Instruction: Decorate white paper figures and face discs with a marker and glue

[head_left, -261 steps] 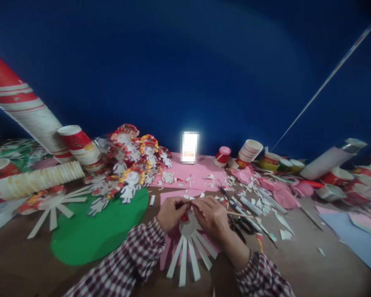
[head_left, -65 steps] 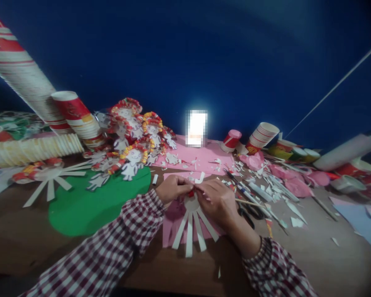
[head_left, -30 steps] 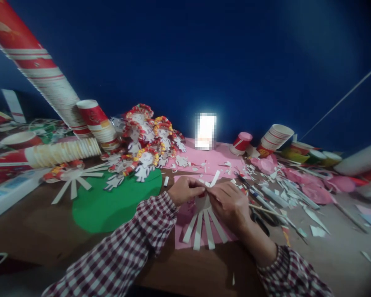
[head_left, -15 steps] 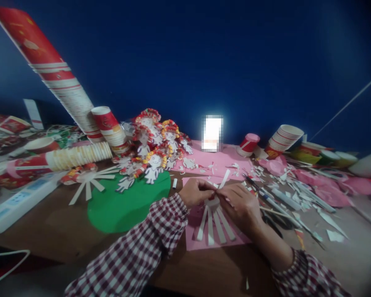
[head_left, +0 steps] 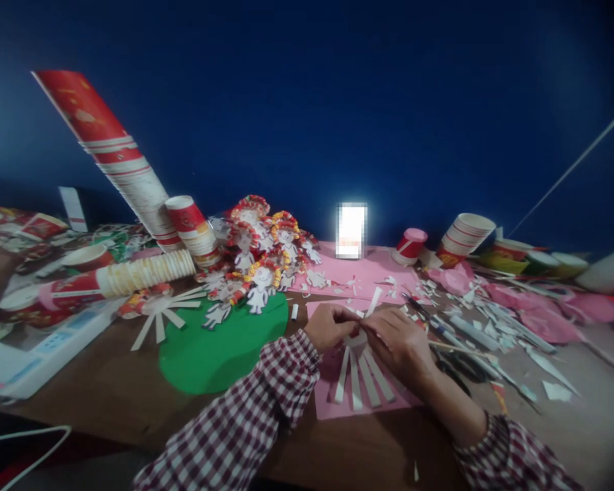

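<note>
Both hands meet over a pink sheet [head_left: 332, 402], fingertips pinched together on a cut paper cup piece [head_left: 357, 339] whose white strips fan out toward me. My left hand [head_left: 332, 327] is closed on the piece's upper left edge. My right hand [head_left: 402, 344] is closed at its upper right, with one strip sticking up between the hands. What lies right between the fingertips is hidden. A green round sheet [head_left: 205, 361] lies to the left, with paper figures [head_left: 259, 290] in beaded rings piled behind it.
Stacked cups [head_left: 133, 184] lean at the back left, near a power strip [head_left: 56, 354]. Scissors [head_left: 458, 372], pens and paper scraps [head_left: 557, 391] lie on the right. A bright phone-like screen [head_left: 351, 230] stands at the back, beside a red cup [head_left: 409, 247].
The view has shifted slightly, so most things appear a little lower and further right. Both hands keep their pinched pose on the cup piece.
</note>
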Action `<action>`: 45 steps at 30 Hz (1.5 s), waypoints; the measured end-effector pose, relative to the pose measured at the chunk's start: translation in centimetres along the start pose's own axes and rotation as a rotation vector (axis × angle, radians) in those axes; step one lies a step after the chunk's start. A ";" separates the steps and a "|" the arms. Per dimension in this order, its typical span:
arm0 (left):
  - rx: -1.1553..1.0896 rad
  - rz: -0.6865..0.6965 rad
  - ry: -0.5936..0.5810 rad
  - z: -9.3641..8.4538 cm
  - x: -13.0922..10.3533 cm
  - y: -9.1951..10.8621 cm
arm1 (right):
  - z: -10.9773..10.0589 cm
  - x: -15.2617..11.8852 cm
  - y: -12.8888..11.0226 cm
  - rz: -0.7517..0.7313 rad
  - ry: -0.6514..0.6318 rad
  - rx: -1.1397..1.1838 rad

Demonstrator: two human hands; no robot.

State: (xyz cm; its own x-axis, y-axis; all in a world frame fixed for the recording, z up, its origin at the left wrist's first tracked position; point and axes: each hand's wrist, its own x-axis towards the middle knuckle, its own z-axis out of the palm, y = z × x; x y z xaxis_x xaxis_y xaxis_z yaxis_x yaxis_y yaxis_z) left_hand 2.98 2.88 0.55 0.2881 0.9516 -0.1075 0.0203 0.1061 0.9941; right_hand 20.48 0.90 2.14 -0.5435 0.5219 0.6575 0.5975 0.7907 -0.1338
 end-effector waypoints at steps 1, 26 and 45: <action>0.005 0.001 0.002 0.0 0.0 0.0 | 0.0 0.0 0.0 -0.001 -0.004 -0.005; -0.036 0.009 0.089 0.7 -0.2 0.4 | -0.1 0.1 -0.2 0.002 0.021 -0.111; -0.091 -0.013 0.111 -0.2 0.4 -0.1 | 0.2 -0.7 1.4 0.016 -0.022 -0.026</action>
State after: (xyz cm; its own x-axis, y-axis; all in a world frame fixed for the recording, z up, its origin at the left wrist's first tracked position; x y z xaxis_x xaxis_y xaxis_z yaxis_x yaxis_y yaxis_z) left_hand 2.93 3.28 0.45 0.1806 0.9754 -0.1261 -0.0653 0.1398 0.9880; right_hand 21.55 1.67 1.33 -0.5464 0.5418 0.6387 0.6214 0.7735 -0.1247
